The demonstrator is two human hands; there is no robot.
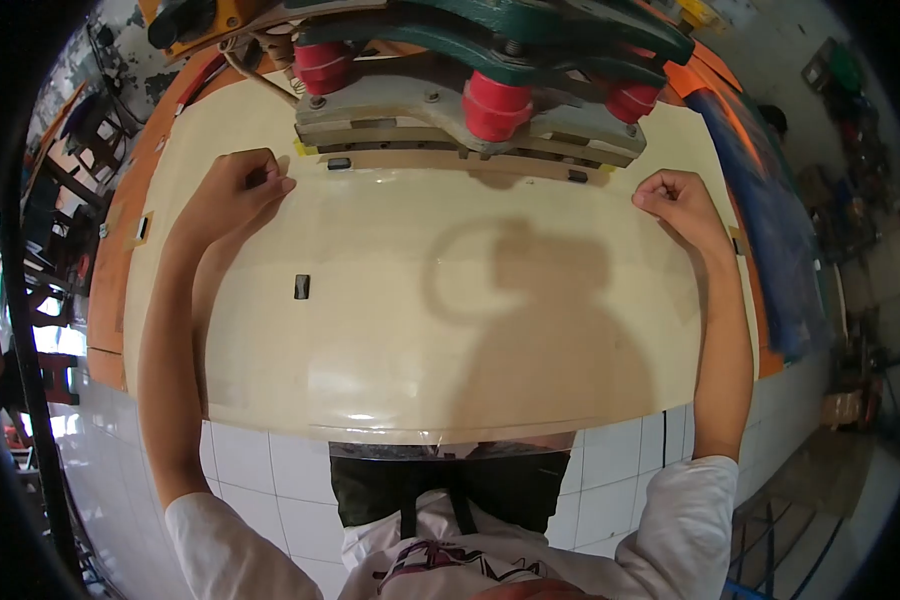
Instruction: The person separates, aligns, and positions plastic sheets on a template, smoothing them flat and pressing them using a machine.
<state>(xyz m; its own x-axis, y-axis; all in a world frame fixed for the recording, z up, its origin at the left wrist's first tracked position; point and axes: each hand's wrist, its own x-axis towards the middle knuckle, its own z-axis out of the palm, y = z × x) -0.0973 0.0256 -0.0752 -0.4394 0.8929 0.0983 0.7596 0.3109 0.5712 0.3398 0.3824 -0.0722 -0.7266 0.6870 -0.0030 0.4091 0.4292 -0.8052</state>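
My left hand (238,195) is curled closed over the left part of a cream board (400,240), thumb drawn in towards the bent fingers. Over the right part, my right hand (682,205) is also closed, with thumb and index finger pinched together. What either hand holds, if anything, is too small or hidden to make out. Ahead of and between my hands is a heavy press head (450,125) with a green frame and red posts. Small dark blocks, one at its left (340,163) and another at its right (577,176), lie along its front edge.
Another small dark block (302,287) lies on the board at left. Clear film (370,418) covers the board's front edge. Orange table edges (112,300) show at the sides. Blue sheeting (770,230) hangs at right. My shadow falls on the board.
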